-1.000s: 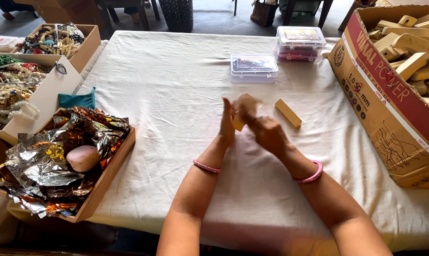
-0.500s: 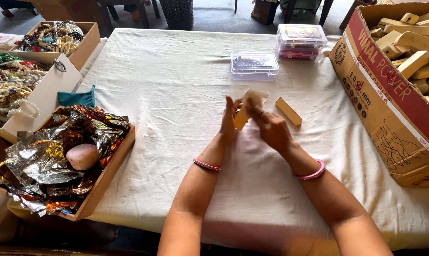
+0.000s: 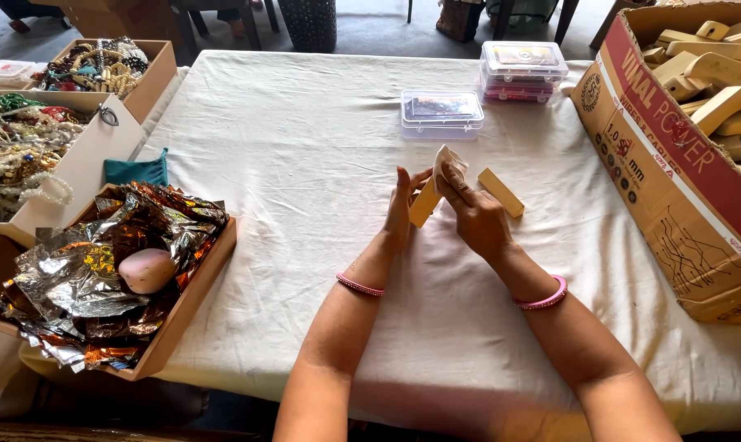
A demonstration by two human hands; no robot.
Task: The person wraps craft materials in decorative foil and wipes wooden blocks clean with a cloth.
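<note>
Over the middle of the white-clothed table (image 3: 305,147), my left hand (image 3: 402,206) holds a pale yellow wooden block (image 3: 425,205) upright from its left side. My right hand (image 3: 474,214) presses a small cream cloth (image 3: 450,160) against the block's top end, fingers wrapped round both. A second wooden block (image 3: 501,192) of the same kind lies flat on the cloth just right of my right hand. Both wrists wear pink bangles.
A big cardboard box (image 3: 673,164) full of several wooden blocks stands at the right edge. Clear plastic cases (image 3: 441,113) and a stacked pair (image 3: 522,69) sit at the back. A tray of foil wrappers (image 3: 117,270) and boxes of beads (image 3: 27,147) lie at the left.
The block has tilted more upright between my hands and the cream cloth has shifted up to its top end. The hands stay in about the same place.
</note>
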